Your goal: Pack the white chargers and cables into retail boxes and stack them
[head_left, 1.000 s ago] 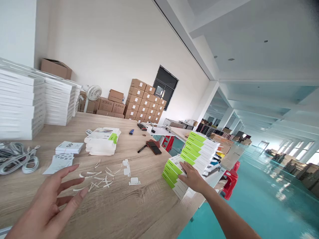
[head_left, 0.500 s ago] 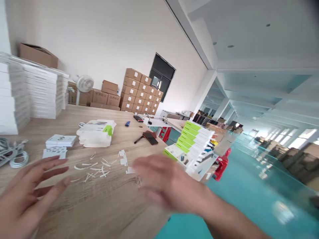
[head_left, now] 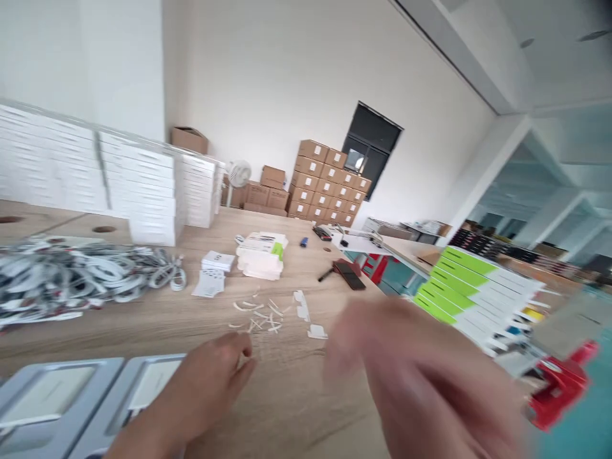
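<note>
My left hand (head_left: 215, 373) is low over the wooden table, its fingers curled toward the thumb; anything between them is too small to make out. Just beyond its fingertips lie thin white paper strips (head_left: 261, 315). To their right are flat white cut pieces (head_left: 302, 307). Motion smears my right hand (head_left: 411, 370), raised near the camera at the right, and its fingers cannot be read. Two grey trays (head_left: 102, 398) holding flat white items sit left of my left forearm, which partly covers one of them.
A heap of white cables (head_left: 95, 274) spreads at the left, before stacked white boxes (head_left: 148, 185). White booklets (head_left: 217, 261), a pile of flat cartons (head_left: 261, 258) and a dark phone (head_left: 350, 274) lie farther back. Green-and-white boxes (head_left: 459, 287) are stacked at the right.
The view has swung left, bringing the cable heap and grey trays into sight. My left hand's spread fingers have curled, and it has come nearer the paper strips. My right hand appears closer to the camera.
</note>
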Demonstrator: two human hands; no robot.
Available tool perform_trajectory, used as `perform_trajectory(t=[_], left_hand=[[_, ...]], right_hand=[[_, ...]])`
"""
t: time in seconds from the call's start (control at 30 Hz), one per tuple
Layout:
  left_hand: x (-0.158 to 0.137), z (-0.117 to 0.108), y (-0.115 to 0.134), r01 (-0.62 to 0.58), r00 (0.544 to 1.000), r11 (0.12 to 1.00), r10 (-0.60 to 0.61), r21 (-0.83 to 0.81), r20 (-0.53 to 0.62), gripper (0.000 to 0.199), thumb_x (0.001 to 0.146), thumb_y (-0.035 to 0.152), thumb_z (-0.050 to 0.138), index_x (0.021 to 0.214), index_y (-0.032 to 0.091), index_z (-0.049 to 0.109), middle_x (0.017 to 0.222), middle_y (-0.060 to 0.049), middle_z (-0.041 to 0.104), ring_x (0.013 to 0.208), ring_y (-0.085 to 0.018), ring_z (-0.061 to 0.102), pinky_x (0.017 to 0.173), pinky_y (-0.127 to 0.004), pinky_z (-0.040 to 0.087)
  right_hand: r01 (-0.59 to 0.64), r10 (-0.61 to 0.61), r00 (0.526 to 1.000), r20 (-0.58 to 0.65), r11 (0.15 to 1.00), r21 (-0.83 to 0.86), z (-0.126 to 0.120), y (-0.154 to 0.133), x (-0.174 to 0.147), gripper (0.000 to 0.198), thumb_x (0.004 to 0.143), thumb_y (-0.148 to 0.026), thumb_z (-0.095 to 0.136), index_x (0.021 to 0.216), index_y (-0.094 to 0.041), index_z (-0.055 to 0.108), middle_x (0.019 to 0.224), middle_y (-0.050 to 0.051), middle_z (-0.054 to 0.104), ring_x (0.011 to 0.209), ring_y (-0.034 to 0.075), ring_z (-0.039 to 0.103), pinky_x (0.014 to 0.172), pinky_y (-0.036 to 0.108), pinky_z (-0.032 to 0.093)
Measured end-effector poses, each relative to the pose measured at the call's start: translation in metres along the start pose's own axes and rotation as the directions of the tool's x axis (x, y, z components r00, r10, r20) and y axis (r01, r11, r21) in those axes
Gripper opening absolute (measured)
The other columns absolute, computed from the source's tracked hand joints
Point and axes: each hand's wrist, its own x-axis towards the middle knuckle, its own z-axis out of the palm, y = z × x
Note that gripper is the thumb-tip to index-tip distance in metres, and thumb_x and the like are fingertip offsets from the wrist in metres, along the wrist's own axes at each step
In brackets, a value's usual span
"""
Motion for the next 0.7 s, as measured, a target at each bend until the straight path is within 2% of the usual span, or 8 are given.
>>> perform_trajectory(t=[0.07,0.13,0.23,0.37,0.5,0.6,0.67,0.7], left_hand=[[-0.003,-0.001,0.003,0.016,0.998,1.0,-0.016,0.008,0.055,0.021,0.091,0.035,0.042,0.08,0.024,0.057,0.084,-0.004,0.069,0.08,-0.025,0.064,0.068,-0.033,0.04],[-0.005,-0.002,0.003,0.048,0.997,0.999,-0.048,0.013,0.055,0.023,0.091,0.035,0.041,0.08,0.023,0.057,0.082,-0.005,0.069,0.078,-0.025,0.064,0.068,-0.033,0.039],[-0.005,-0.001,-0.001,0.074,0.996,0.997,-0.074,0.009,0.043,0.022,0.09,0.034,0.042,0.081,0.022,0.059,0.084,-0.008,0.071,0.081,-0.027,0.065,0.07,-0.034,0.04],[-0.003,-0.005,-0.006,0.125,0.992,0.992,-0.125,-0.022,0.011,0.019,0.088,0.031,0.044,0.081,0.022,0.06,0.086,-0.009,0.071,0.083,-0.027,0.065,0.071,-0.034,0.04],[-0.001,-0.014,-0.011,0.195,0.974,0.973,-0.207,-0.124,-0.094,0.021,0.089,0.036,0.045,0.079,0.023,0.059,0.077,-0.006,0.069,0.074,-0.024,0.063,0.065,-0.032,0.037],[0.004,-0.02,-0.017,0.193,0.947,0.921,-0.266,-0.34,-0.182,0.032,0.089,0.046,0.046,0.073,0.021,0.058,0.068,-0.003,0.064,0.067,-0.022,0.059,0.062,-0.031,0.037],[0.007,-0.026,-0.022,0.201,0.906,0.76,-0.384,-0.618,-0.177,0.038,0.087,0.055,0.048,0.08,0.019,0.06,0.078,-0.006,0.068,0.069,-0.022,0.061,0.06,-0.031,0.04],[0.008,-0.031,-0.023,0.203,0.871,0.598,-0.472,-0.775,-0.136,0.043,0.085,0.06,0.049,0.091,0.018,0.061,0.089,-0.009,0.069,0.076,-0.024,0.064,0.06,-0.031,0.043]], right_hand=[[0.071,-0.069,0.997,-0.028,0.995,0.074,0.03,0.025,0.047,0.033,0.101,-0.036,0.034,0.119,-0.031,0.061,0.103,0.004,0.07,0.099,0.022,0.066,0.085,0.043,0.054],[0.1,-0.101,0.993,0.062,0.995,0.023,0.068,0.064,0.091,0.027,0.095,-0.031,0.048,0.118,-0.025,0.061,0.118,0.004,0.066,0.113,0.02,0.059,0.1,0.039,0.047],[-0.082,0.128,0.973,0.19,0.969,-0.233,0.119,0.13,0.141,0.046,0.091,-0.028,0.055,0.135,-0.019,0.05,0.145,0.008,0.047,0.136,0.021,0.039,0.115,0.038,0.029],[-0.12,0.204,0.944,0.26,0.945,-0.305,0.159,0.184,0.163,0.061,0.085,-0.032,0.063,0.14,-0.013,0.044,0.15,0.017,0.04,0.14,0.032,0.034,0.113,0.049,0.028],[-0.06,0.147,0.955,0.256,0.946,-0.32,0.174,0.194,0.158,0.032,0.091,-0.038,0.057,0.117,-0.02,0.065,0.131,0.011,0.062,0.127,0.028,0.052,0.112,0.046,0.03],[-0.009,0.075,0.978,0.195,0.948,-0.319,0.166,0.187,0.151,0.028,0.098,-0.035,0.046,0.109,-0.024,0.069,0.12,0.007,0.07,0.117,0.022,0.061,0.113,0.045,0.031],[0.014,0.031,0.99,0.136,0.948,-0.319,0.154,0.177,0.138,0.033,0.1,-0.031,0.038,0.116,-0.022,0.066,0.122,0.008,0.069,0.116,0.021,0.062,0.116,0.046,0.027],[0.032,-0.002,0.996,0.094,0.949,-0.314,0.148,0.168,0.128,0.035,0.101,-0.029,0.035,0.12,-0.022,0.064,0.124,0.009,0.067,0.117,0.021,0.061,0.118,0.047,0.024]])
